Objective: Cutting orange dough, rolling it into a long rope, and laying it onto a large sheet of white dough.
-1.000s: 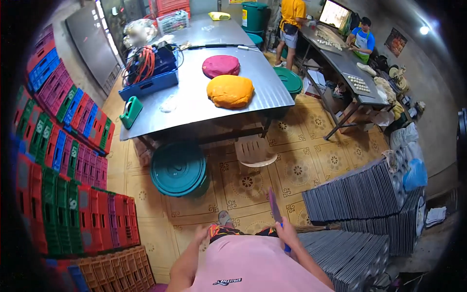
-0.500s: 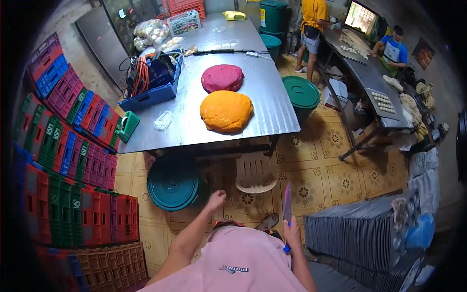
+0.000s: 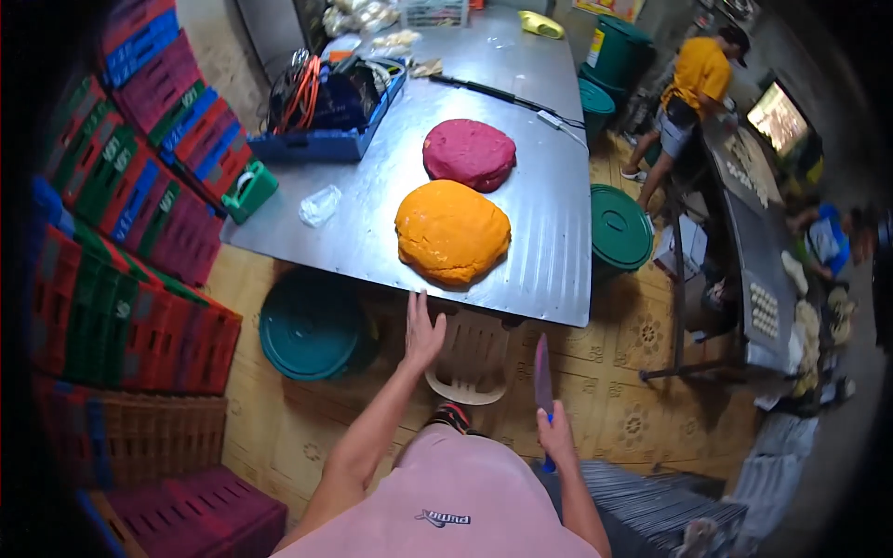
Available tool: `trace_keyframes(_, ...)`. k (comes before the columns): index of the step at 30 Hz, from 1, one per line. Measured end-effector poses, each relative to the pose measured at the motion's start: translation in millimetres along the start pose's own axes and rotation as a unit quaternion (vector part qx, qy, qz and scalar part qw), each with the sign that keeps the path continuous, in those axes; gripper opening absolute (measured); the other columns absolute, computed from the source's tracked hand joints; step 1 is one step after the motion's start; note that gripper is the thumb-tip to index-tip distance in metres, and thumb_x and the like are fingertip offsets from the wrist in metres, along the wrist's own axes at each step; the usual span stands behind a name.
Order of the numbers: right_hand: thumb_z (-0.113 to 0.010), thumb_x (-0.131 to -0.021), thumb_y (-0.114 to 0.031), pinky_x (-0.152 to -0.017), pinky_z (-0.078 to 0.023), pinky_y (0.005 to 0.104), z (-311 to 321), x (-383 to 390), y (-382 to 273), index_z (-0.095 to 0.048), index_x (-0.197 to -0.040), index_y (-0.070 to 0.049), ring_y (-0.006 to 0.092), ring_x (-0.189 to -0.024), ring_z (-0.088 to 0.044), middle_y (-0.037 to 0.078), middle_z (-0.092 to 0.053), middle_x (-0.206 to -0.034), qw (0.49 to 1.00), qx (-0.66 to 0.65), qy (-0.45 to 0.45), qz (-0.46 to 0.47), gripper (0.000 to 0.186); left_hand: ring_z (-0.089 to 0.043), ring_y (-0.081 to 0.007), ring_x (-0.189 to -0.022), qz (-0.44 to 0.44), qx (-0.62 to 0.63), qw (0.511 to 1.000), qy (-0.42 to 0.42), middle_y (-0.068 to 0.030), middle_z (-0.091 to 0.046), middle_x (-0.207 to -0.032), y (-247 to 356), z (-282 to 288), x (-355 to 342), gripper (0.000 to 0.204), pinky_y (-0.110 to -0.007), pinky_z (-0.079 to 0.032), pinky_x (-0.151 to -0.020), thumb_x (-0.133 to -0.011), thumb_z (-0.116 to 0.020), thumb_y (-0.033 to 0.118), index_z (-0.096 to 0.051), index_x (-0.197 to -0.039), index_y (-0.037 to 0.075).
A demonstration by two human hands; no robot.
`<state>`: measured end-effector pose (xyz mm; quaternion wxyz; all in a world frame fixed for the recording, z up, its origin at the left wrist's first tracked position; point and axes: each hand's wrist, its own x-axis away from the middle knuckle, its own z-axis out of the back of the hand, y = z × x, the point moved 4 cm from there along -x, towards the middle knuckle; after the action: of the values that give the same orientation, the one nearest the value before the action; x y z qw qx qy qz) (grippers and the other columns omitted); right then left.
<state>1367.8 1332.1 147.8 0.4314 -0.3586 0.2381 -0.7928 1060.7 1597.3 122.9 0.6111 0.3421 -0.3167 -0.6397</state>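
Note:
My right hand [image 3: 555, 435] is closed round the blue handle of a knife [image 3: 543, 377], whose blade points up and away from me and carries a pinkish smear. My left hand [image 3: 424, 333] is empty, its fingers stretched out just short of the near edge of the metal table [image 3: 353, 246]. On that table, close to this edge, sits a large orange lump of dough [image 3: 453, 232]. Right behind it, seemingly touching, is a magenta lump of dough [image 3: 470, 153]. A crumpled piece of clear plastic [image 3: 319, 206] lies to their left.
A plastic chair [image 3: 470, 358] and a lidded green bin [image 3: 312, 325] stand under the table's near edge. A blue crate of cables [image 3: 321, 139] and a green tape dispenser [image 3: 249, 192] sit at left. Stacked crates [image 3: 139, 316] line the left. A person in orange [image 3: 698, 74] works at another table.
I have come closer to the table, and the view has turned. My left hand has reached forward and its fingers have straightened. The knife stays in my right hand.

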Motion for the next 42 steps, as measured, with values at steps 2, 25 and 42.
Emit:
trace_keyframes(2, -0.059, -0.110, -0.028, -0.071, -0.052, 0.0515, 16.7, -28.4, -37.0, -0.055, -0.123, -0.004, 0.0408, -0.074, -0.067, 0.019, -0.066, -0.083, 0.995, 0.019, 0.020, 0.094, 0.028, -0.015, -0.0512, -0.163, -0.012, -0.049, 0.998, 0.037, -0.0274, -0.011, -0.178, 32.0, -10.1, -32.5, 0.083, -0.053, -0.022, -0.132, -0.104, -0.064, 0.025, -0.022, -0.172, 0.005)
trace_keyframes(25, -0.051, -0.107, -0.027, -0.076, -0.056, 0.0630, -68.3, -400.9, -374.6, -0.051, -0.113, 0.000, 0.0530, -0.085, -0.072, 0.033, -0.072, -0.087, 0.815, 0.313, -0.180, 0.453, 0.027, -0.027, -0.0457, -0.160, 0.098, -0.035, 0.960, 0.260, -0.0267, -0.023, -0.175, 27.8, -35.7, -119.0, 0.079, -0.051, -0.025, -0.132, -0.105, -0.062, 0.022, -0.022, -0.170, 0.004)
trace_keyframes(42, -0.049, -0.106, -0.022, -0.074, -0.054, 0.0633, -76.4, -387.0, -374.3, -0.048, -0.110, 0.001, 0.0557, -0.081, -0.069, 0.034, -0.071, -0.084, 0.814, 0.352, -0.211, 0.412, 0.024, -0.040, -0.0463, -0.154, 0.093, -0.111, 0.913, 0.380, -0.0260, -0.039, -0.169, 19.6, -49.4, -118.6, 0.069, -0.054, -0.032, -0.126, -0.106, -0.050, 0.043, -0.045, -0.163, 0.004)
